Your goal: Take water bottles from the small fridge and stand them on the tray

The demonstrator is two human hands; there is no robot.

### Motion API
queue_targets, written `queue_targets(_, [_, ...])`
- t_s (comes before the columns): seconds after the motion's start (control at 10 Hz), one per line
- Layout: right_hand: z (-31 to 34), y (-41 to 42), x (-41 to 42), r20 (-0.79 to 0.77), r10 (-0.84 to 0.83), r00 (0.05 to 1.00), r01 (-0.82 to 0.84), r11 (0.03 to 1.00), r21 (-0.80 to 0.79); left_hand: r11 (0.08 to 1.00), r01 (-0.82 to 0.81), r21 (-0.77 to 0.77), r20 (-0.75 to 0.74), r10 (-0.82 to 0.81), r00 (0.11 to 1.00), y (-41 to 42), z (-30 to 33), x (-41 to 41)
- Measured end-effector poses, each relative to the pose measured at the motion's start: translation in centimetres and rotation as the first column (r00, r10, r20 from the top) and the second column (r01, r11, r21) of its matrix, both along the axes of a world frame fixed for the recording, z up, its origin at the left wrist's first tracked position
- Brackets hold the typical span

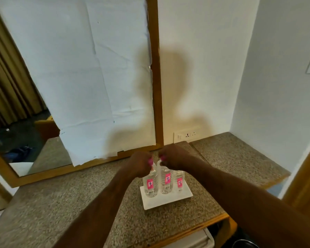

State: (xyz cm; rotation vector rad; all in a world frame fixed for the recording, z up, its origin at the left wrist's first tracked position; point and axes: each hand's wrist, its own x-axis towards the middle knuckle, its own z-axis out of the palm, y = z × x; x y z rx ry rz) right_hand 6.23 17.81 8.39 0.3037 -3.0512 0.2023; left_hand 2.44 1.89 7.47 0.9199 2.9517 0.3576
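Note:
Three clear water bottles with pink labels stand upright in a row on a white tray (pixel 166 201) on the speckled stone counter. My left hand (pixel 140 163) is closed around the top of the left bottle (pixel 150 185). My right hand (pixel 170 157) grips the top of the middle bottle (pixel 166 181). The right bottle (pixel 179 181) stands free behind my right wrist. All three caps are hidden by my hands or wrist. The top edge of the white small fridge (pixel 191 238) shows below the counter.
A wood-framed mirror (pixel 157 86), mostly covered with white paper, leans on the wall behind the counter. A wall socket (pixel 187 135) sits low on the back wall. A white side wall closes the right. A wooden edge (pixel 195 228) marks the counter's front.

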Motion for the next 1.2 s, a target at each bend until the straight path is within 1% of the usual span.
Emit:
queue_targets(0.1, [-3.0, 0.3, -2.5, 0.043, 0.007, 0.999, -0.005, 1.000, -0.025, 0.999, -0.031, 0.035, 0.082, 0.028, 0.996, 0.2, -3.2, -2.4])
queue_targets(0.2, [-4.2, 0.3, -3.8, 0.065, 0.025, 0.998, -0.024, 1.000, -0.012, 0.999, -0.035, 0.024, 0.103, 0.032, 0.994, 0.3, -4.6, -3.5])
queue_targets(0.3, [-5.3, 0.4, -4.7, 0.066, 0.056, 0.996, -0.061, 0.995, 0.076, 0.999, -0.037, 0.023, 0.135, 0.034, 0.990, 0.6, -5.5, -4.1])
queue_targets(0.4, [-6.3, 0.6, -5.3, 0.123, 0.094, 0.988, -0.117, 0.975, 0.187, 0.999, -0.048, 0.011, 0.162, 0.046, 0.986, 0.7, -6.4, -4.4])
queue_targets(0.5, [-6.8, 0.9, -5.5, 0.144, 0.107, 0.984, -0.133, 0.973, 0.187, 0.998, -0.056, 0.021, 0.164, 0.052, 0.985, 0.8, -6.8, -4.4])
queue_targets(0.7, [-7.1, 1.6, -6.4, 0.185, 0.104, 0.977, -0.130, 0.983, 0.133, 0.997, -0.060, 0.040, 0.168, 0.052, 0.984, 1.3, -6.8, -4.2])
queue_targets(0.9, [-6.8, 2.2, -6.7, 0.218, 0.118, 0.969, -0.135, 0.989, 0.066, 0.992, -0.114, 0.051, 0.201, 0.102, 0.974, 1.4, -6.5, -4.4])
queue_targets(1.0, [-5.2, 3.7, -7.4, 0.211, 0.131, 0.969, -0.138, 0.990, 0.021, 0.992, -0.125, 0.029, 0.171, 0.119, 0.978, 2.9, -4.8, -5.2])
queue_targets(1.1, [-3.6, 4.4, -7.9, 0.254, 0.121, 0.960, -0.118, 0.993, -0.027, 0.988, -0.149, 0.024, 0.184, 0.143, 0.972, 3.4, -3.3, -5.6])
queue_targets(1.2, [-1.4, 5.5, -8.9, 0.329, 0.106, 0.939, -0.092, 0.994, -0.057, 0.990, -0.139, 0.005, 0.148, 0.137, 0.979, 3.2, -1.3, -6.7])
